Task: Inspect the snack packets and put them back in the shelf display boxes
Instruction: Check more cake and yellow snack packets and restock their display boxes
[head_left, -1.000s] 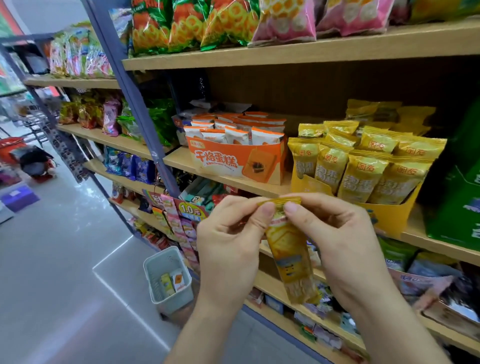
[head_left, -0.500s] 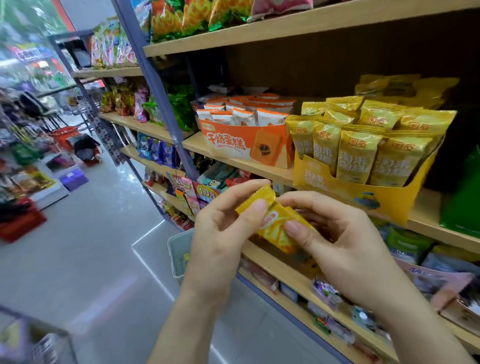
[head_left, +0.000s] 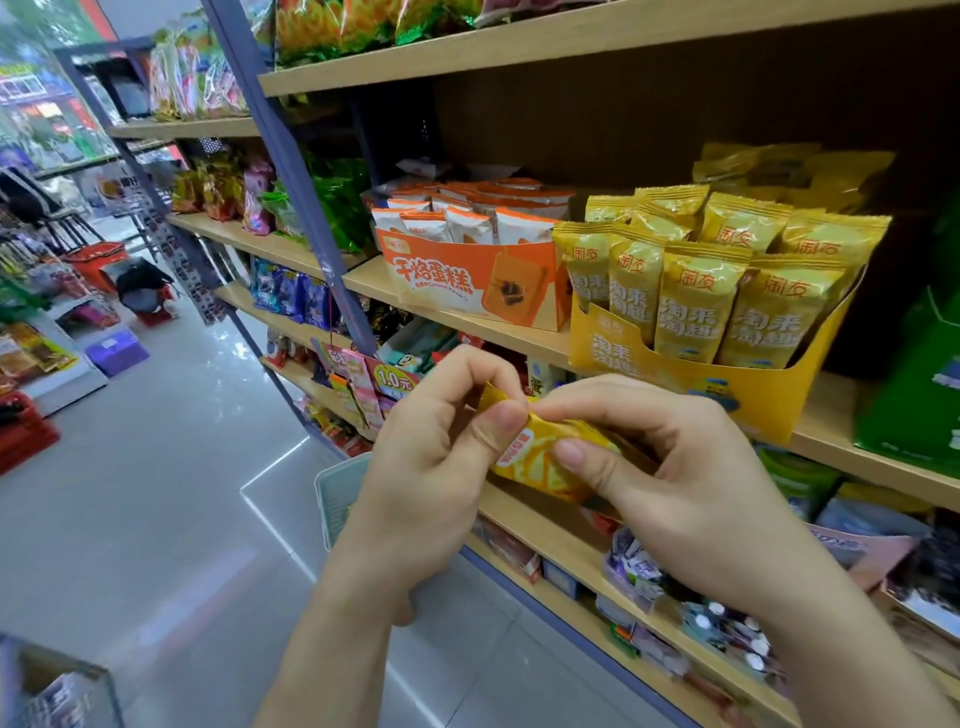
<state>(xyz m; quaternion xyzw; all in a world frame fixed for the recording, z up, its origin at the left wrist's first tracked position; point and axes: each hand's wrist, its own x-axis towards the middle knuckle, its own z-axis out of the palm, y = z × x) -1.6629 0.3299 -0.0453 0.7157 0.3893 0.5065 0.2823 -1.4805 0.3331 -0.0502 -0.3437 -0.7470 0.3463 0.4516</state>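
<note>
– In front of the middle shelf (head_left: 831, 441), just below the yellow display box (head_left: 753, 400), what is the person doing with that one snack packet (head_left: 540, 460)?

– Looking it over, I'd say. Seen from the head view, looking down, the left hand (head_left: 431, 457) pinches the crimped end between thumb and forefinger. The right hand (head_left: 675, 483) has its thumb on the face and its fingers curled round the back. So both hands are clamped on it, with no slack.

– Why hold it flat like that, in the air?

– Probably to bring the printed side and the seal up to the eyes. It hangs between the hands, clear of the shelf, and sits in no box yet.

– And where does it belong?

– My guess is the yellow box. The yellow packets (head_left: 691, 306) standing upright there look like the same kind, though I can't read the held one well enough to be sure. The orange display box (head_left: 467, 291) beside it holds white-and-orange packs.

– That pale basket (head_left: 335, 493) on the floor?

– It's mostly hidden behind the left wrist, so I can't tell what's in it.
</note>
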